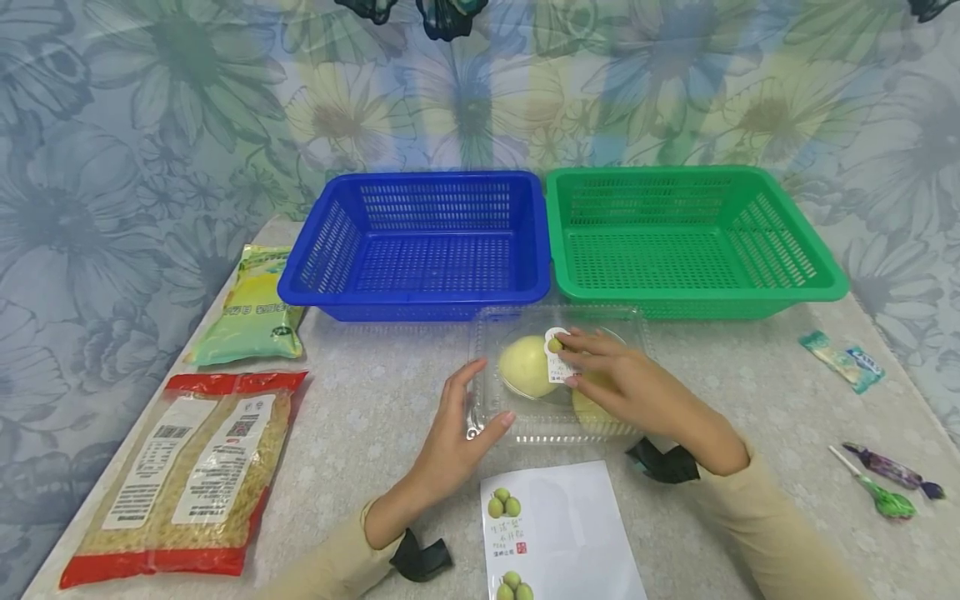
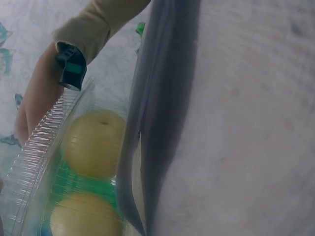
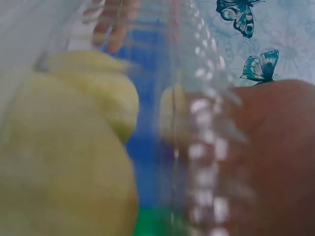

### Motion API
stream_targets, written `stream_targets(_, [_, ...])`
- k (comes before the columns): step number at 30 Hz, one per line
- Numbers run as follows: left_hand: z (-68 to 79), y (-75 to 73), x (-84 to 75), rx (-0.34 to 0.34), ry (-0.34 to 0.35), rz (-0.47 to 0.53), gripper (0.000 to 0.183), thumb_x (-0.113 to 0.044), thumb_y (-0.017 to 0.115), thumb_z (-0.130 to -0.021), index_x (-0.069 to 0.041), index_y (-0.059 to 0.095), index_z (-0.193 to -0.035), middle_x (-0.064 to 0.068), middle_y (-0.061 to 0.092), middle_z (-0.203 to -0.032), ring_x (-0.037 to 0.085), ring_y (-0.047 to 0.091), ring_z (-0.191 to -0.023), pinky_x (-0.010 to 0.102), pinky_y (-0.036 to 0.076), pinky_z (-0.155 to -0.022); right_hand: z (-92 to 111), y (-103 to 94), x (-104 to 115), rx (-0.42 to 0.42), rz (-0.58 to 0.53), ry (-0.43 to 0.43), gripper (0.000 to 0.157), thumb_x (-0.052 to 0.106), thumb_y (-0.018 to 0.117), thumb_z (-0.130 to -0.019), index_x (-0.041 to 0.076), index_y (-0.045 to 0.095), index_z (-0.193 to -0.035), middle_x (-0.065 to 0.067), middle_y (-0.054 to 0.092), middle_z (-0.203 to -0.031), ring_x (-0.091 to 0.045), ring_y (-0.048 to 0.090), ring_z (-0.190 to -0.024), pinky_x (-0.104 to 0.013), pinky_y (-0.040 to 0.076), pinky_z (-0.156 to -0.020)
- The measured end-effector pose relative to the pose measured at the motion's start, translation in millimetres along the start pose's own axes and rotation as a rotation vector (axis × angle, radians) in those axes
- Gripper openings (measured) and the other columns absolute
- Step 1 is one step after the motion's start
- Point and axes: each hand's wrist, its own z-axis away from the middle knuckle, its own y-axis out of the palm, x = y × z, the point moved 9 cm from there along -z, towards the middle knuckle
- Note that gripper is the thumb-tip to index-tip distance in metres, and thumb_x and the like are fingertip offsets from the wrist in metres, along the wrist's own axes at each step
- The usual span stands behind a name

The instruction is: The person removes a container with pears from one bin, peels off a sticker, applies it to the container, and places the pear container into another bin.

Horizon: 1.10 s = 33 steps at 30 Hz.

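In the head view a clear plastic clamshell box stands on the table with its lid down, holding pale yellow round fruits. A white label with a green fruit picture lies on the lid. My right hand presses that label with its fingers extended. My left hand is at the box's left side, fingers and thumb spread along the edge. In the left wrist view two of the fruits show through the plastic. The right wrist view is blurred, with fruit close behind the box wall.
A blue basket and a green basket stand behind the box. At left lie a green-yellow bag and a red-edged grain bag. A label sheet is in front; wrapped candies, a lollipop and small packets lie right.
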Motion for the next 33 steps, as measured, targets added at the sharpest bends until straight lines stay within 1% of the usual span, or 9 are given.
stream_targets(3, [-0.2, 0.0, 0.6, 0.003, 0.001, 0.004, 0.067, -0.012, 0.062, -0.083, -0.004, 0.025, -0.138, 0.019, 0.023, -0.144, 0.03, 0.021, -0.137, 0.051, 0.023, -0.11, 4.0, -1.4, -0.6, 0.03, 0.046, -0.01, 0.04, 0.03, 0.05, -0.092, 0.01, 0.052, -0.126, -0.003, 0.04, -0.142, -0.029, 0.029, -0.135, -0.048, 0.024, -0.11])
stream_targets(5, [-0.4, 0.3, 0.8, 0.005, 0.001, 0.002, 0.067, -0.012, 0.062, -0.083, -0.004, 0.025, -0.139, 0.018, 0.023, -0.144, 0.029, 0.021, -0.137, 0.05, 0.023, -0.11, 6.7, -3.8, -1.9, 0.042, 0.047, -0.016, 0.038, 0.03, 0.051, -0.092, 0.01, 0.054, -0.124, -0.002, 0.041, -0.141, -0.03, 0.029, -0.135, -0.048, 0.024, -0.11])
stream_targets(10, [-0.5, 0.8, 1.1, 0.009, -0.011, -0.009, 0.067, -0.014, 0.062, -0.084, -0.006, 0.025, -0.139, 0.015, 0.023, -0.145, 0.027, 0.021, -0.137, 0.046, 0.023, -0.111, 11.2, -7.3, -7.6, 0.082, -0.034, -0.037, 0.031, 0.027, 0.056, -0.089, 0.015, 0.061, -0.117, -0.003, 0.043, -0.139, -0.031, 0.029, -0.135, -0.051, 0.023, -0.109])
stream_targets(15, [0.2, 1.0, 0.6, 0.013, -0.018, -0.009, 0.067, -0.015, 0.061, -0.084, -0.007, 0.025, -0.139, 0.014, 0.023, -0.145, 0.026, 0.02, -0.137, 0.046, 0.023, -0.111, 12.8, -7.5, -12.0, 0.115, -0.113, -0.069, 0.028, 0.027, 0.059, -0.087, 0.018, 0.064, -0.113, -0.006, 0.043, -0.14, -0.032, 0.028, -0.135, -0.054, 0.021, -0.108])
stream_targets(25, [0.5, 0.6, 0.0, 0.015, -0.021, -0.016, 0.067, -0.015, 0.061, -0.085, -0.006, 0.024, -0.139, 0.015, 0.024, -0.145, 0.026, 0.021, -0.137, 0.045, 0.023, -0.111, 14.6, -6.9, -17.5, 0.139, -0.191, -0.033, 0.027, 0.031, 0.061, -0.085, 0.02, 0.066, -0.108, -0.005, 0.04, -0.142, -0.035, 0.025, -0.135, -0.056, 0.021, -0.107])
stream_targets(27, [0.5, 0.4, 0.3, 0.015, -0.02, -0.015, 0.067, -0.015, 0.061, -0.085, -0.006, 0.023, -0.139, 0.015, 0.024, -0.145, 0.027, 0.021, -0.137, 0.046, 0.023, -0.111, 14.8, -9.2, -17.6, 0.111, -0.184, -0.038, 0.026, 0.029, 0.062, -0.084, 0.022, 0.066, -0.109, -0.005, 0.042, -0.141, -0.032, 0.028, -0.135, -0.054, 0.025, -0.106])
stream_targets(29, [0.5, 0.3, 0.4, 0.013, -0.015, -0.018, 0.067, -0.015, 0.061, -0.084, -0.006, 0.023, -0.14, 0.015, 0.024, -0.145, 0.027, 0.021, -0.137, 0.046, 0.023, -0.111, 15.1, -13.6, -20.2, 0.053, -0.172, -0.026, 0.027, 0.027, 0.062, -0.084, 0.022, 0.065, -0.11, -0.004, 0.045, -0.138, -0.03, 0.034, -0.132, -0.051, 0.031, -0.104])
stream_targets(31, [0.5, 0.5, 1.0, 0.012, -0.015, -0.015, 0.068, -0.014, 0.061, -0.084, -0.005, 0.023, -0.14, 0.015, 0.024, -0.145, 0.027, 0.021, -0.137, 0.046, 0.024, -0.111, 15.9, -20.9, -24.3, -0.036, -0.138, -0.014, 0.029, 0.024, 0.062, -0.085, 0.02, 0.063, -0.113, -0.004, 0.048, -0.135, -0.027, 0.041, -0.128, -0.047, 0.038, -0.099])
stream_targets(33, [0.8, 1.1, 1.7, 0.012, -0.019, -0.015, 0.068, -0.014, 0.062, -0.084, -0.005, 0.023, -0.14, 0.015, 0.025, -0.145, 0.027, 0.022, -0.137, 0.046, 0.024, -0.11, 18.1, -28.9, -31.1, -0.133, -0.11, 0.015, 0.03, 0.021, 0.062, -0.085, 0.017, 0.062, -0.115, -0.005, 0.05, -0.133, -0.027, 0.044, -0.125, -0.046, 0.041, -0.095])
